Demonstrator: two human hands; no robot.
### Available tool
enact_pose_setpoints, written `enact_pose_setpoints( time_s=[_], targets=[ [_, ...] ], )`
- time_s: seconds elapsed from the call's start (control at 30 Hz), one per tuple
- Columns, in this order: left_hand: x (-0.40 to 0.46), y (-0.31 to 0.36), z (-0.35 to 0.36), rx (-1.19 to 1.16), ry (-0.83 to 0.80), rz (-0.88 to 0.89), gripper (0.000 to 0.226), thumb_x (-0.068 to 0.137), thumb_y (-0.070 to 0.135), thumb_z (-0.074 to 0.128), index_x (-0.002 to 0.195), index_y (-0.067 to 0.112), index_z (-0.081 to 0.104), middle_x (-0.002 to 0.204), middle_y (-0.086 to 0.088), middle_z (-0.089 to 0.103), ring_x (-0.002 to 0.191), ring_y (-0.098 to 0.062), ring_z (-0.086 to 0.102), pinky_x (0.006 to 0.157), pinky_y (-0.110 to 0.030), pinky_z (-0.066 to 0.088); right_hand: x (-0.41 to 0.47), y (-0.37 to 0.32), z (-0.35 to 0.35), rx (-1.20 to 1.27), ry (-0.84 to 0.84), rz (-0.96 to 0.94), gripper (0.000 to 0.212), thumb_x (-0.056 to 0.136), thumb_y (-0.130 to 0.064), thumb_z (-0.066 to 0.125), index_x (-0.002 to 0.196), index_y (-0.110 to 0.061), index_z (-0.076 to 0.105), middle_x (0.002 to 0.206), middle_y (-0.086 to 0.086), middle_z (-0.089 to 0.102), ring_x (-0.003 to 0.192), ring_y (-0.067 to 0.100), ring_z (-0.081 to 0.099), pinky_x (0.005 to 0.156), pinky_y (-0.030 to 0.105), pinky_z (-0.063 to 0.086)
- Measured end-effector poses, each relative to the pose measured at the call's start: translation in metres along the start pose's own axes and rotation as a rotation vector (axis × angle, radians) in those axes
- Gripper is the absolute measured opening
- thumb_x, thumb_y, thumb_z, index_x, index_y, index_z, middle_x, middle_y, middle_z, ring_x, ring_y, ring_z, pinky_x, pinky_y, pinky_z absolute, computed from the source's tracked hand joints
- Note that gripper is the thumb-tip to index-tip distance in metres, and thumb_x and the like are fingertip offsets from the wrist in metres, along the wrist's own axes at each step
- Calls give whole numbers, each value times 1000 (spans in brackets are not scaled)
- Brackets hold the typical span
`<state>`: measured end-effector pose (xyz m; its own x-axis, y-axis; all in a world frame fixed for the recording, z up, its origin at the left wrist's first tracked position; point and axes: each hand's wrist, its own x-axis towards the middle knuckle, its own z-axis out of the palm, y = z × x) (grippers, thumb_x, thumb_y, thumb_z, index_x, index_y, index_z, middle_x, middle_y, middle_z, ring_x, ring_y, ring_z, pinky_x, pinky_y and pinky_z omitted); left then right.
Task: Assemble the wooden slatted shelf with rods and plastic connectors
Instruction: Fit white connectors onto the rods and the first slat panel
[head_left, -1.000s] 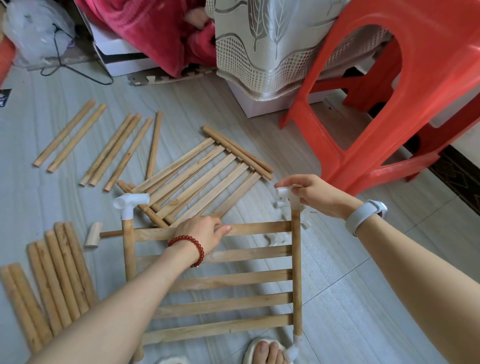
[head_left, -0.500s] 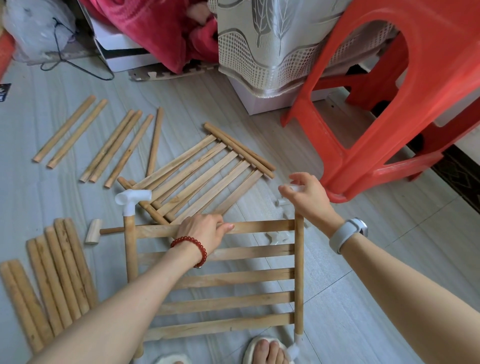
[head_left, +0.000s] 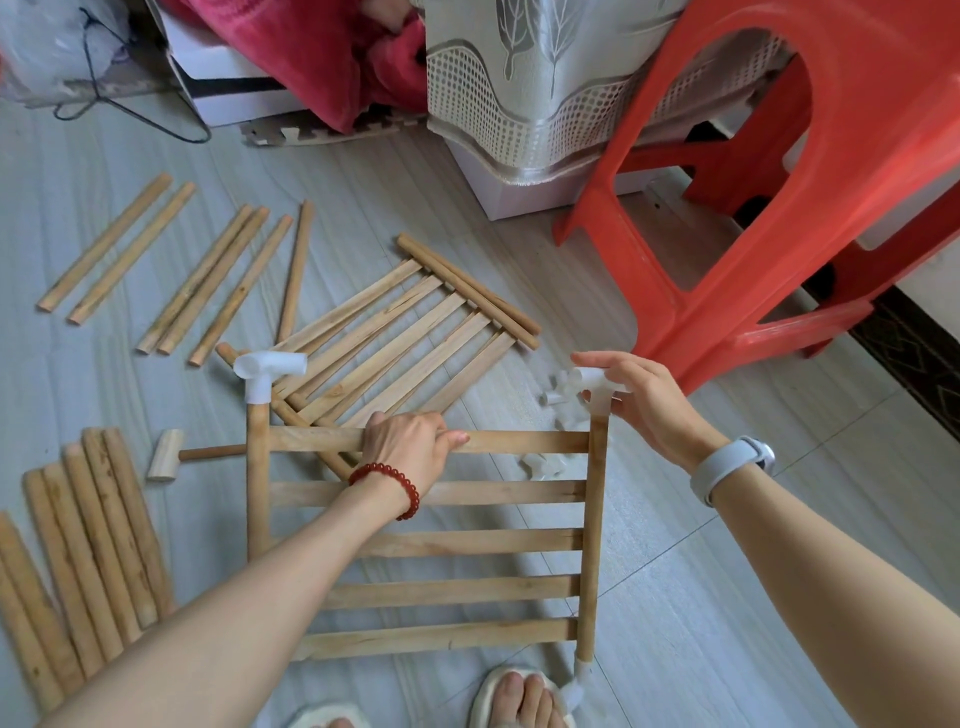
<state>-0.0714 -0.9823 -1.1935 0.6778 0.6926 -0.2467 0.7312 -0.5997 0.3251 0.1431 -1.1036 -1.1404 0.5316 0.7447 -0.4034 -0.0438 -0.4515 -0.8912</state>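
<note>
Slatted shelf panel (head_left: 431, 540), five wooden slats between two side rods, held upright over the floor (head_left: 727, 597). Left hand (head_left: 405, 447), its grip curled round the top slat. Right hand (head_left: 644, 400), fingers pinching a white plastic connector (head_left: 589, 387) seated on the top of the right rod (head_left: 595, 530). Matching connector (head_left: 267, 371) caps the left rod (head_left: 257, 483); another sits at the right rod's foot. Second slatted panel (head_left: 410, 338) lies flat beyond. Loose connectors (head_left: 543, 464), a small wooden mallet (head_left: 171, 456) and loose rods (head_left: 78, 545) on the floor. Red plastic stool (head_left: 779, 208) at right.
</note>
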Motion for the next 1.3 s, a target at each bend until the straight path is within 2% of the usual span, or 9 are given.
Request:
enact_pose_setpoints(
  time_s=[0.17, 0.33, 0.43, 0.57, 0.63, 0.73, 0.83, 1.07, 1.3],
  targets=[
    [7, 0, -4, -30, 55, -44, 39, 97, 48, 38, 94, 19, 64, 89, -3, 68, 86, -22, 60, 87, -31, 29, 3, 6, 11, 59, 96, -63, 18, 99, -28, 44, 105, -23, 60, 104, 11, 63, 98, 27, 66, 85, 42, 54],
    [9, 5, -6, -31, 114, -48, 39, 97, 47, 40, 89, 19, 64, 85, -2, 68, 83, -22, 59, 84, -31, 27, 8, 4, 25, 95, 304, -153, 16, 97, -26, 50, 85, -17, 55, 83, 3, 66, 70, 17, 68, 69, 37, 52],
    [9, 2, -3, -17, 110, -46, 39, 96, 47, 41, 88, 19, 65, 84, -2, 68, 81, -21, 57, 81, -30, 26, 8, 13, 28, 70, 332, -154, 14, 96, -26, 51, 87, -18, 57, 82, 1, 67, 70, 15, 68, 66, 33, 53],
    [11, -3, -1, -54, 28, -102, 38, 96, 49, 41, 96, 19, 65, 91, -3, 69, 87, -21, 59, 84, -29, 27, 12, 21, 37, -9, 252, -114, 22, 97, -36, 46, 106, -18, 54, 99, 2, 65, 89, 17, 67, 73, 32, 53],
    [8, -6, 1, -69, -18, -114, 37, 97, 48, 40, 102, 21, 65, 96, -2, 69, 93, -21, 59, 88, -30, 29, 10, 32, 48, -39, 212, -82, 23, 99, -36, 42, 103, -14, 50, 107, 5, 63, 94, 18, 64, 79, 33, 52],
    [6, -15, 4, -75, -61, -109, 31, 98, 41, 39, 109, 24, 62, 103, 0, 68, 100, -21, 58, 92, -32, 31, 9, 50, 63, -79, 246, -64, 17, 101, -26, 37, 88, -18, 42, 105, 17, 60, 91, 20, 60, 83, 41, 52],
    [3, -31, 11, -13, -48, -116, 27, 97, 35, 40, 116, 28, 58, 113, 3, 63, 110, -20, 53, 97, -35, 29, 19, 62, 76, -206, 175, -18, 6, 100, -22, 36, 99, -17, 39, 94, 19, 53, 83, 23, 53, 84, 55, 49],
    [-4, -78, 30, 113, -169, -137, 49, 96, 29, 41, 144, 30, 31, 138, -2, 42, 130, -23, 36, 109, -36, 23, 45, 77, 116, -425, 7, 179, 12, 96, -10, 34, 108, -10, 36, 93, 11, 49, 83, 30, 55, 75, 46, 50],
    [-10, -100, 46, 88, -33, -91, 58, 92, 42, 47, 145, 29, 26, 144, -3, 31, 135, -23, 25, 113, -35, 13, 51, 85, 126, -355, 51, 134, 32, 97, -11, 36, 130, -11, 35, 91, 8, 49, 82, 26, 52, 83, 46, 49]
  ],
)
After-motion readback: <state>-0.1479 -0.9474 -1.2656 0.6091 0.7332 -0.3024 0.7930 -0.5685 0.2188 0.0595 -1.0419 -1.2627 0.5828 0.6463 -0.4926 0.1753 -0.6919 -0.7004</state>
